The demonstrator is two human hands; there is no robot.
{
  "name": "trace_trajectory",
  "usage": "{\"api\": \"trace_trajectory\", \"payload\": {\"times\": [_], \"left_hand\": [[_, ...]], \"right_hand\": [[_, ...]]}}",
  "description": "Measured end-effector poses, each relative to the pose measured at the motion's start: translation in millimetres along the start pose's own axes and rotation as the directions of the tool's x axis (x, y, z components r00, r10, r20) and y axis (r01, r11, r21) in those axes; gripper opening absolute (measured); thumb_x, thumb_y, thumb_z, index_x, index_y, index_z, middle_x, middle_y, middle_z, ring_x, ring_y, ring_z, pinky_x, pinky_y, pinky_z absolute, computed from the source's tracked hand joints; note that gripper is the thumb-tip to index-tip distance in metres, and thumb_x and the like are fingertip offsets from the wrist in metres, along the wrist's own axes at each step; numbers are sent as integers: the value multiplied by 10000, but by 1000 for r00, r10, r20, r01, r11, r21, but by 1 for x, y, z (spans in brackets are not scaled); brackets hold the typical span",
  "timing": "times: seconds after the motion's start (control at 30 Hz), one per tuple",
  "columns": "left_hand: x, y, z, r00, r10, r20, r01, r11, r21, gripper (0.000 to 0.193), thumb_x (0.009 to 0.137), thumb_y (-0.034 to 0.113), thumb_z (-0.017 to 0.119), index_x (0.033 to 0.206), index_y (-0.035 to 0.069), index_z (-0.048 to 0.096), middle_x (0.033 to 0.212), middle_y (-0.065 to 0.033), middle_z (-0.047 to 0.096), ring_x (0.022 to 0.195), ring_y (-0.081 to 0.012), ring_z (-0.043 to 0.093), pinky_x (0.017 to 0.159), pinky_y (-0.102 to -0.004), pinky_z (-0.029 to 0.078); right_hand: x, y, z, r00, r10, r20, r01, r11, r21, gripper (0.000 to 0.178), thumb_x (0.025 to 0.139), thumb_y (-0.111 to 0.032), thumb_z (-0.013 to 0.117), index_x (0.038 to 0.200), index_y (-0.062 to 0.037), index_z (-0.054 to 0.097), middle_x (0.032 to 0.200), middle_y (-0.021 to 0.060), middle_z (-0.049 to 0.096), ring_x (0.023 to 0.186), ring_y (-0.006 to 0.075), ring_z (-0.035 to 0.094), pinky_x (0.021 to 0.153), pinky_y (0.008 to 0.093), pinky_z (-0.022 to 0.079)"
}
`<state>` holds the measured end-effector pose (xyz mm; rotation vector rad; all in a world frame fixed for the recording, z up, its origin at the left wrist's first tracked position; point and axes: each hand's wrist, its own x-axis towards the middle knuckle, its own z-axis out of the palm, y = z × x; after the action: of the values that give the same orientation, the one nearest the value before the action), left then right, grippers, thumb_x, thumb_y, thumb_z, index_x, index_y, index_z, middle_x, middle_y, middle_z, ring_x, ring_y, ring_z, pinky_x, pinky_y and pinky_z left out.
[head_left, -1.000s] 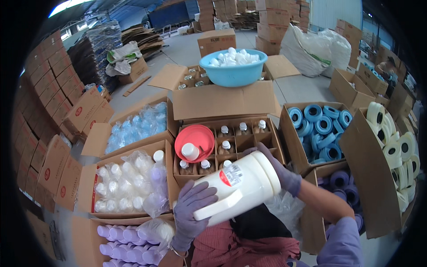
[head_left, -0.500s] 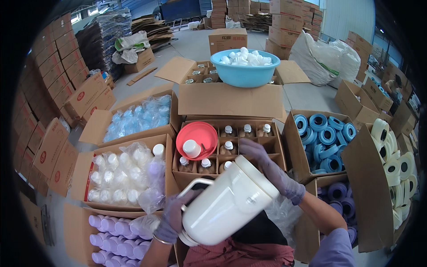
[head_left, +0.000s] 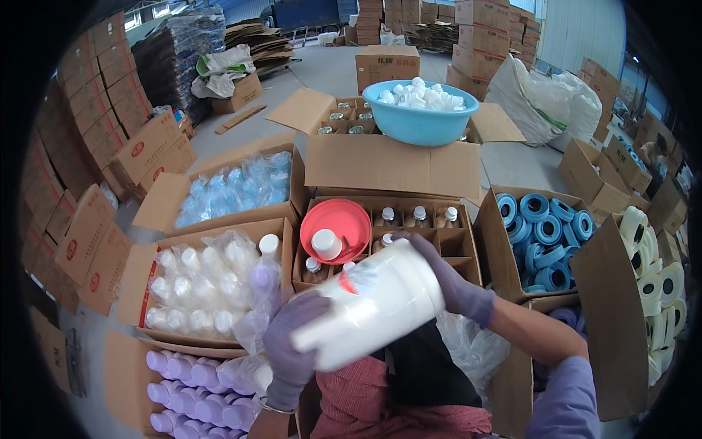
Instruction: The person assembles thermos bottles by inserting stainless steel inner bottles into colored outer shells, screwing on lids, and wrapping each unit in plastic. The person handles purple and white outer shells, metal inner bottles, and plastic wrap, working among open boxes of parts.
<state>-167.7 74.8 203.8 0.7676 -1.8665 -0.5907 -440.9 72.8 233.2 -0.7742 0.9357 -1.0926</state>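
Observation:
Both my purple-gloved hands hold a large white plastic jug (head_left: 373,304), tilted on its side and blurred with motion. My left hand (head_left: 289,344) grips its lower left end, near the handle. My right hand (head_left: 450,282) wraps over its upper right end. Just beyond the jug sits an open divided carton (head_left: 457,245) with small white-capped bottles (head_left: 418,214) in its cells. A red bowl (head_left: 338,225) with a white cap in it rests on the carton's left part.
Left boxes hold clear bagged bottles (head_left: 205,274) and purple bottles (head_left: 190,395). A blue basin (head_left: 418,110) of white caps tops a far carton. Blue tape rolls (head_left: 545,230) and white rolls (head_left: 654,271) fill boxes at right. Stacked cartons line the walls.
The jug has swung from pointing up-right to lying across my lap, lower and tilted left. My left hand has dropped lower and my right hand now covers its upper end.

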Motion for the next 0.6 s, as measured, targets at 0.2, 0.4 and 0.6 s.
{"api": "trace_trajectory", "payload": {"times": [0.2, 0.4, 0.6], "left_hand": [[22, -26, -12, 923, -384, -38, 344, 864, -368, 252, 837, 78, 625, 1061, 16, 721, 1052, -118, 737, 1064, -221, 685, 995, -431, 510], [3, -33, -26, 811, -545, -214, 445, 811, -379, 261, 831, 87, 638, 1051, -22, 727, 1011, -121, 734, 979, -182, 686, 968, -356, 491], [14, -70, -74, 982, -16, -189, 61, 970, 236, 281, 741, -42, 573, 957, 37, 734, 1000, -99, 741, 1016, -260, 692, 1129, -468, 346]], "right_hand": [[47, -6, -21, 903, -341, 262, 430, 723, -541, 636, 975, -468, 506, 1426, -26, 429, 1476, 187, 408, 1331, 340, 429, 1108, 408, 359], [71, -13, 26, 871, -272, 410, 419, 847, -328, 555, 990, -360, 533, 1452, -78, 411, 1450, 163, 441, 1354, 281, 432, 1132, 397, 343], [149, 25, 56, 977, 146, 155, -155, 987, 50, 478, 1036, -409, 479, 1396, -93, 477, 1383, 117, 537, 1257, 213, 537, 1054, 358, 449]]}}
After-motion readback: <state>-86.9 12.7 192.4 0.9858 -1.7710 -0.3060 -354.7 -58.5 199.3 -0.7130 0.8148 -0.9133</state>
